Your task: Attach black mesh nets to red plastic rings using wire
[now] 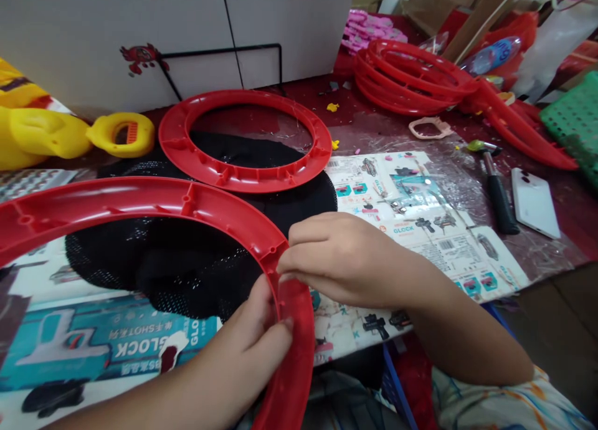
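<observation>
A large red plastic ring point(215, 199), its ribbed hollow side up, lies close to me and runs out of view at the left and bottom. My left hand point(261, 336) grips its right side from the inner edge, thumb over the rim. Right beside it, my right hand point(346, 255) has its fingers pinched together at the ring's channel; whatever they hold is hidden. Behind is a second red ring point(247, 179), resting on black mesh fabric point(196, 262). That fabric also shows through the nearer ring.
Printed cardboard point(397, 212) covers part of the table. A stack of red rings point(411, 106) stands back right, near a hammer point(499, 193), a white phone point(535, 202) and a green basket point(574, 124). Yellow plastic parts point(51, 134) sit left, before a big white box point(196, 25).
</observation>
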Demonstrator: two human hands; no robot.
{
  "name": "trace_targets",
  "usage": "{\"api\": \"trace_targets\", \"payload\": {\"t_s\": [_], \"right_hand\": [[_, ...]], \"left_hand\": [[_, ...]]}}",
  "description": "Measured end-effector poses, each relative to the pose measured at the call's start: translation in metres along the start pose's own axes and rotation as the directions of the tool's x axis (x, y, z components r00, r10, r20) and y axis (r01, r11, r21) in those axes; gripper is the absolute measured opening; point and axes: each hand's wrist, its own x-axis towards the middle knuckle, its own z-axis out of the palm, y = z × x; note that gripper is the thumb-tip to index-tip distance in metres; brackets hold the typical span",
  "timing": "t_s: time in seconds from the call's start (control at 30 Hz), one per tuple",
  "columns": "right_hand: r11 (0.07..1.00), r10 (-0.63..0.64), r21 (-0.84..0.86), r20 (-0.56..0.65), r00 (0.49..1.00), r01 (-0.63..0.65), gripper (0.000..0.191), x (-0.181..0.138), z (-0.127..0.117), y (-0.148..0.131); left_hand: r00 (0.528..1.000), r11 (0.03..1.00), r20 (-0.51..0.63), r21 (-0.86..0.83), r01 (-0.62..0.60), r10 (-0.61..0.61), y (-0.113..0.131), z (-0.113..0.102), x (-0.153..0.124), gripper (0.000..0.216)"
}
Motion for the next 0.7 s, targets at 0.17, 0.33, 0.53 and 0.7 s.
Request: {"api": "trace_targets", "payload": {"t_s": [0.17, 0.33, 0.53, 0.7], "right_hand": [[0.997, -0.032, 0.070, 0.024, 0.999, 0.030, 0.026, 0.000, -0.003, 0.002], [0.993, -0.037, 0.114, 0.067, 0.997, 0.029, 0.024, 0.001, -0.003, 0.001], [0.969, -0.003, 0.244, 0.135, 0.991, -0.030, 0.022, 0.001, -0.006, 0.004], [0.944, -0.055, 0.331, 0.132, 0.990, 0.008, 0.022, 0.001, -0.008, 0.010]], "left_hand": [[0.997, 1.000, 0.073, -0.016, 0.003, -0.002, 0.005, 0.001, -0.004, 0.043], [0.990, 0.999, 0.139, 0.039, -0.012, 0.006, 0.003, 0.001, -0.006, 0.050], [0.971, 0.994, 0.229, 0.104, 0.046, -0.069, 0.011, 0.001, -0.009, 0.048], [0.963, 0.985, 0.261, -0.136, 0.104, -0.065, 0.012, 0.003, -0.009, 0.051]]}}
